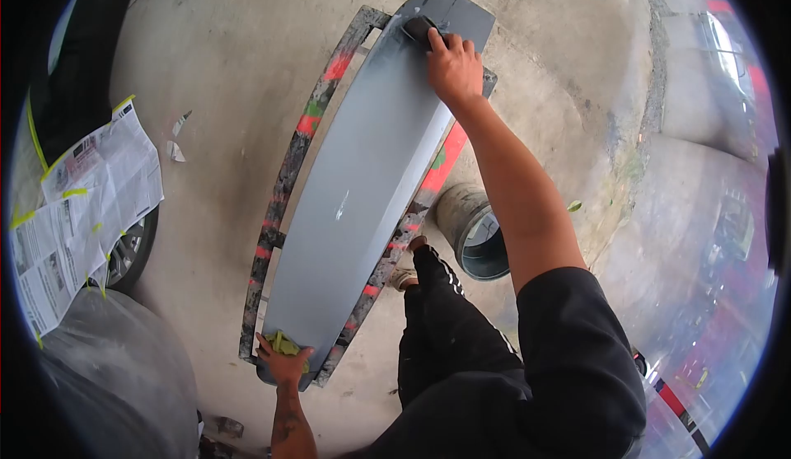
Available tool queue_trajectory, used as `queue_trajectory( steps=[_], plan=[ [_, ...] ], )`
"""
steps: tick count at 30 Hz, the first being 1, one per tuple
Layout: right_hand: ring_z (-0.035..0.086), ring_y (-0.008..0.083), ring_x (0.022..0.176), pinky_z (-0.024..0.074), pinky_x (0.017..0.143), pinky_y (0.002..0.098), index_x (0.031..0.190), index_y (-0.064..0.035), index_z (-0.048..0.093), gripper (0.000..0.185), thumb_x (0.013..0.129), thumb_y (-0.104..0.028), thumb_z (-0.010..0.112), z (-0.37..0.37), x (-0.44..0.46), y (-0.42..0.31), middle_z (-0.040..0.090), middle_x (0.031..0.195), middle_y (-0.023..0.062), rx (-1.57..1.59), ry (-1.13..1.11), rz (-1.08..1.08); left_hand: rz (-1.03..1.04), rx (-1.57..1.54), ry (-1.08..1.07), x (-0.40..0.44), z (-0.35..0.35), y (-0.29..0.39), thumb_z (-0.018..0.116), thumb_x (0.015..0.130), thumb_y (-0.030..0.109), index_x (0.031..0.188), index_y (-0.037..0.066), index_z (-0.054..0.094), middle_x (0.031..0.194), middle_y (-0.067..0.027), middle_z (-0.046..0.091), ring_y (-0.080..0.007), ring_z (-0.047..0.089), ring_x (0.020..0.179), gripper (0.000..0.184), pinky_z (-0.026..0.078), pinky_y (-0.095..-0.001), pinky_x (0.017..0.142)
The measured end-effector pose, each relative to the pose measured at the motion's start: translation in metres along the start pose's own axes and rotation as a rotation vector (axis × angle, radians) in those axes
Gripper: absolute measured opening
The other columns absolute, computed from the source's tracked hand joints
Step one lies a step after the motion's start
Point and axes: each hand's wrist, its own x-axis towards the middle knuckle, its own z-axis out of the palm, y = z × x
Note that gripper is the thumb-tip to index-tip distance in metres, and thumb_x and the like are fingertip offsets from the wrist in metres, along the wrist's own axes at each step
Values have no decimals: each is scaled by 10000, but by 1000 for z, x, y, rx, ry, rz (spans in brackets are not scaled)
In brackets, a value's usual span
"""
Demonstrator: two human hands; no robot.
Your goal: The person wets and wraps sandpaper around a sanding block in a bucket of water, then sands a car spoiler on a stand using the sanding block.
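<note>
A long grey panel [354, 162] lies lengthwise on a paint-spattered stand [298, 142]. Near the panel's far end, my right hand [456, 65] is closed round a black block [418, 29] that rests on the darker, wet-looking surface. At the near end, my left hand [284, 362] lies with its fingers spread on a crumpled yellow-green cloth [283, 344], pressing it against the panel. A small pale mark [340, 204] shows on the middle of the panel.
A bucket [474, 228] stands on the floor right of the stand, close to my legs. On the left are a car wheel [132, 249], taped newspaper [91, 187] and plastic sheeting [124, 368]. More plastic sheeting [700, 212] hangs at the right.
</note>
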Motion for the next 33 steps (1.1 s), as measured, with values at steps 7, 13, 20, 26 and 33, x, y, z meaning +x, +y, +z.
queue_trajectory(
  steps=[7, 13, 20, 26, 33],
  plan=[
    [596, 296, 1031, 479, 847, 440, 1399, -189, 628, 502, 900, -147, 648, -42, -125, -92, 631, 1196, 83, 261, -133, -308, -9, -22, 20, 1, 0, 4, 1032, 472, 341, 1665, 188, -29, 1609, -441, 64, -617, 247, 1472, 1604, 408, -609, 1145],
    [600, 331, 1046, 470, 870, 459, 1369, -174, 618, 441, 928, -184, 636, 7, 12, -25, 648, 1162, 111, 60, -13, -149, -8, -36, 22, -3, -3, 12, 1036, 453, 355, 1665, 194, -26, 1603, -451, 61, -620, 249, 1471, 1619, 418, -608, 1139],
    [592, 302, 1061, 476, 874, 440, 1408, -166, 622, 522, 891, -102, 595, -26, -97, -109, 619, 1228, 116, 241, -115, -334, -32, -44, 31, -1, 0, 5, 1033, 462, 331, 1666, 209, -18, 1614, -439, 41, -620, 259, 1467, 1603, 433, -604, 1127],
    [622, 312, 1063, 497, 859, 459, 1304, -173, 650, 380, 926, -206, 626, 3, 3, -57, 676, 1128, 82, 93, -33, -268, -26, -69, 29, -5, -3, 11, 1029, 470, 311, 1666, 189, -3, 1610, -447, 46, -617, 258, 1469, 1584, 436, -596, 1129],
    [612, 310, 1032, 488, 854, 477, 1349, -196, 635, 427, 927, -152, 586, -1, -53, -115, 651, 1140, 86, 142, -60, -190, -13, -66, 46, -8, -1, 9, 1032, 468, 325, 1666, 186, 10, 1601, -456, 56, -611, 315, 1445, 1581, 459, -565, 1118]
  ],
)
